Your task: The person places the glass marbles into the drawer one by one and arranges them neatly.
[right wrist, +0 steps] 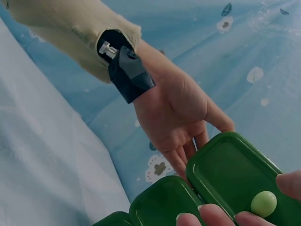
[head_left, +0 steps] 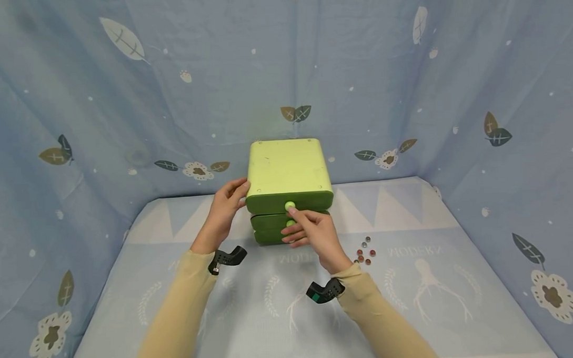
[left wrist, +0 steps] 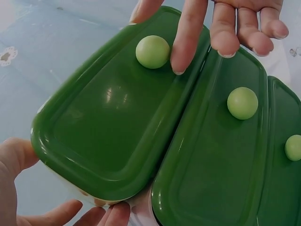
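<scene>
A small cabinet with a lime-yellow top (head_left: 288, 166) has stacked green drawers, each with a round light-green knob. My left hand (head_left: 225, 210) holds the cabinet's left side at the top tier. Its thumb lies at the upper edge and its fingers below in the left wrist view. My right hand (head_left: 314, 236) is in front of the cabinet, thumb and index finger spread on either side of the top drawer's knob (left wrist: 153, 52). Its other fingers hang before the middle drawer (left wrist: 211, 141). All the drawer fronts look closed.
Several small round pieces (head_left: 360, 253), reddish and grey, lie on the pale patterned tablecloth (head_left: 427, 269) right of the cabinet. A blue printed curtain (head_left: 207, 71) surrounds the table at the back and sides. Dark straps with camera mounts (head_left: 325, 291) sit at both wrists.
</scene>
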